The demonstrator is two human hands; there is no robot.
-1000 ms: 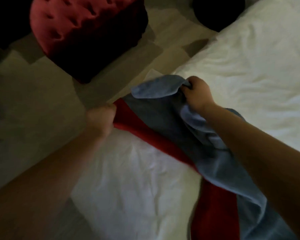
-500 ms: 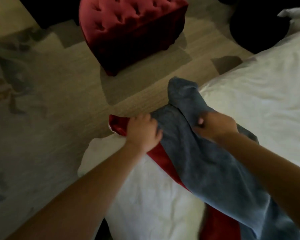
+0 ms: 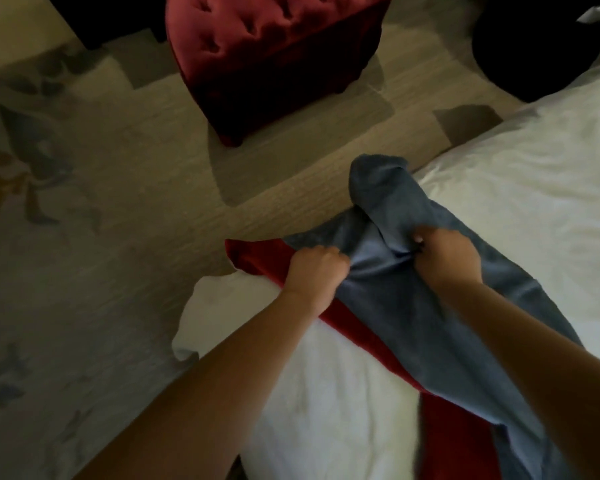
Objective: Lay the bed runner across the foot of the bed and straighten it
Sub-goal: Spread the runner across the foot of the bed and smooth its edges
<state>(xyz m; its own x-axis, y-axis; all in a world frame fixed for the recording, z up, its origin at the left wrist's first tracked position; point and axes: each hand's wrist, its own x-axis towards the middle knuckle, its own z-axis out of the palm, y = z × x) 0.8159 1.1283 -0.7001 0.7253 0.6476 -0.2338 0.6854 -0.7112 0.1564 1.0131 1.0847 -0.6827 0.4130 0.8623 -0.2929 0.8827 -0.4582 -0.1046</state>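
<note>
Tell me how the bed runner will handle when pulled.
Likely floppy: the bed runner bunches into folds where the left hand and right hand grip it. Its fuzzy-looking face may cling to the duvet rather than slide.

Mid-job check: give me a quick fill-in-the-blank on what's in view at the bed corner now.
1. The bed runner is grey-blue on one face and ____ on the other.
2. The left hand and right hand each grip it, so ____ hands are busy.
3. The linen on the bed is ____.
4. The tufted ottoman stands on the ____.
Missing words: red; both; white; floor.
</note>
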